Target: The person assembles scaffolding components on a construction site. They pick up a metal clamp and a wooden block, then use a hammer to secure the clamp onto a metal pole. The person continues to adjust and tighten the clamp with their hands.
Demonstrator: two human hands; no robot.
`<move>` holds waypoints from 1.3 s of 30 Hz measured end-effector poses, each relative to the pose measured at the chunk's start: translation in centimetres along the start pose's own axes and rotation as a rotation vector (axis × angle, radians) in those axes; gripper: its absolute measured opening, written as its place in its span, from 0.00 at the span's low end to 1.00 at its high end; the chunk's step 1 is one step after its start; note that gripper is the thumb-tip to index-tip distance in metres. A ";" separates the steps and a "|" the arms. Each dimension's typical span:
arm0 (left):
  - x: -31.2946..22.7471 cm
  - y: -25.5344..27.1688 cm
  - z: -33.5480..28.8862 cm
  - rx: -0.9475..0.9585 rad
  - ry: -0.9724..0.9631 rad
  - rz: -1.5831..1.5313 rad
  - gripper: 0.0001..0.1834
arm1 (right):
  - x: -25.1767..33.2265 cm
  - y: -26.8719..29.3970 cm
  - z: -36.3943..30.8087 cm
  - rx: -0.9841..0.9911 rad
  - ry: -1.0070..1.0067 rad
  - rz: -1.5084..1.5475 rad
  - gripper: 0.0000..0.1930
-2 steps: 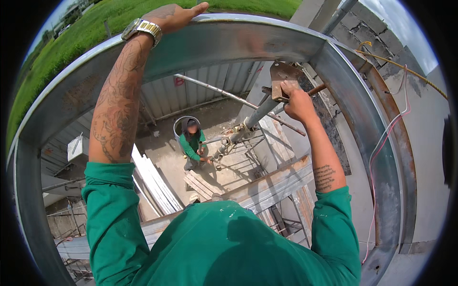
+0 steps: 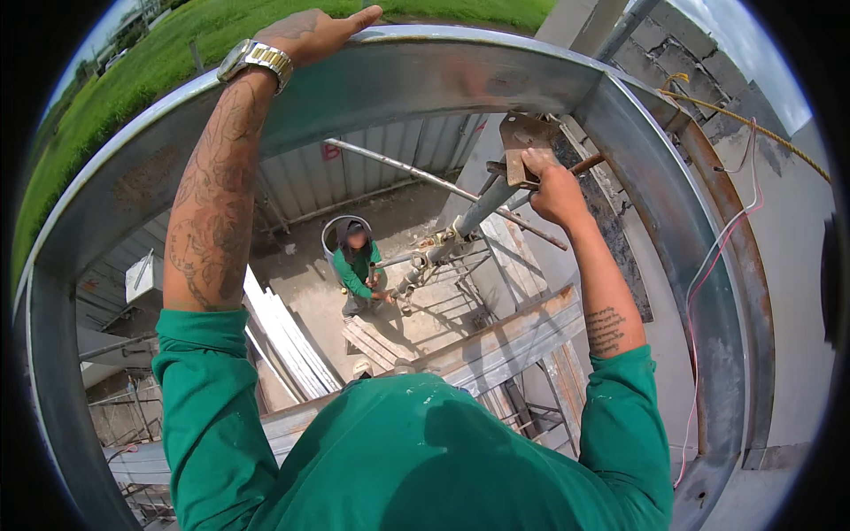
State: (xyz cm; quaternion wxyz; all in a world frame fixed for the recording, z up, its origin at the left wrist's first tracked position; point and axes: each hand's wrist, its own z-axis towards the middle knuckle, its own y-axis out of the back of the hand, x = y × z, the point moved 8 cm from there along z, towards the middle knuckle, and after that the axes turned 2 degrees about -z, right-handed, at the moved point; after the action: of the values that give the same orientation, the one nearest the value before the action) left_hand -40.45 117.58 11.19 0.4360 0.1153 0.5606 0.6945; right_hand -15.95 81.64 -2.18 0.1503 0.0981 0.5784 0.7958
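My left hand (image 2: 312, 35), below a metal-banded watch, rests on the top edge of a grey steel beam (image 2: 390, 78). Its thumb is stretched out to the right; the other fingers are mostly hidden. My right hand (image 2: 556, 190) is closed on the near side of a rusty U-head bracket (image 2: 529, 137). The bracket tops a slanting scaffold pipe (image 2: 489, 208), just under the beam. Far below, a person in a green top (image 2: 356, 265) has both hands at the lower pipes and clamps.
Steel beams frame me, one (image 2: 673, 186) along the right. A thinner pipe (image 2: 443, 188) crosses beyond the bracket. Pink and white wires (image 2: 708, 274) and a yellow rope (image 2: 744, 133) hang at right. White lengths (image 2: 288, 332) lie below; another beam (image 2: 509, 345) runs beneath me.
My left hand and forearm have shifted very slightly left. My right hand keeps its hold on the bracket.
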 end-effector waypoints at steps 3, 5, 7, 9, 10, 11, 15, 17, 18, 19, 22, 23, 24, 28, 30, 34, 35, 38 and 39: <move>-2.7 2.3 -3.2 0.028 0.014 0.044 0.56 | -2.0 -0.2 0.2 0.027 -0.051 0.011 0.39; -3.2 1.9 -4.0 0.003 0.008 0.044 0.56 | -3.0 -0.3 -0.3 0.086 -0.145 -0.039 0.39; -3.0 2.6 -4.5 -0.043 0.003 0.051 0.56 | -3.7 -0.3 0.0 0.058 -0.138 -0.047 0.39; -2.7 2.9 -4.5 -0.085 -0.001 0.054 0.57 | -4.3 0.0 0.3 -0.015 -0.082 -0.035 0.39; -2.7 3.0 -4.3 -0.105 -0.002 0.055 0.57 | -5.2 -0.5 0.5 0.046 -0.145 -0.070 0.38; -2.4 2.7 -3.9 -0.048 0.023 0.101 0.56 | -6.1 -0.8 0.7 0.107 -0.206 -0.104 0.38; -2.8 3.1 -3.4 -0.015 0.007 0.150 0.56 | -10.5 -1.5 1.6 0.115 -0.265 -0.120 0.33; -2.4 3.0 -3.8 0.031 0.043 0.116 0.53 | -11.3 -2.0 2.3 0.039 -0.202 -0.111 0.32; -2.4 2.9 -3.7 0.119 0.097 0.091 0.52 | -12.0 -2.0 2.0 -0.008 -0.174 -0.107 0.32; -2.9 2.8 -4.1 0.210 0.155 0.070 0.52 | -12.5 -2.3 2.0 -0.054 -0.143 -0.097 0.31; -7.6 4.6 -7.4 0.104 0.349 0.130 0.37 | -14.3 -3.0 1.7 -0.169 -0.093 -0.030 0.26; -8.1 5.3 -8.1 0.074 0.331 0.117 0.38 | -14.3 -3.0 2.0 -0.212 -0.075 0.005 0.23; -8.4 5.5 -8.4 0.052 0.310 0.102 0.38 | -13.0 -2.7 2.2 -0.257 -0.010 -0.019 0.21; -6.8 5.6 -7.6 0.035 0.317 0.174 0.39 | -8.1 -0.7 4.0 -0.416 0.151 -0.085 0.16; -7.1 5.6 -7.6 0.058 0.238 0.143 0.39 | -7.6 -0.6 4.5 -0.448 0.182 -0.080 0.16; -7.3 4.9 -6.9 -0.094 0.094 0.103 0.39 | -7.1 -0.8 5.5 -0.443 0.253 -0.037 0.15; -6.7 4.1 -6.0 -0.050 -0.016 0.268 0.40 | -6.8 -0.8 5.9 -0.440 0.270 -0.029 0.15; -5.5 5.0 -6.0 0.000 -0.124 0.461 0.41 | -4.0 -0.5 7.9 -0.450 0.384 0.040 0.15; -7.5 3.8 -6.4 -0.006 -0.059 0.265 0.41 | -4.2 -0.9 7.0 -0.474 0.391 0.021 0.16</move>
State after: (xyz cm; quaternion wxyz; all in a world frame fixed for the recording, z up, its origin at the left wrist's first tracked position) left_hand -41.92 107.80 14.76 0.3568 0.2074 0.5253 0.7441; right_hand -9.53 86.69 -0.81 0.0468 -0.0887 0.3934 0.9139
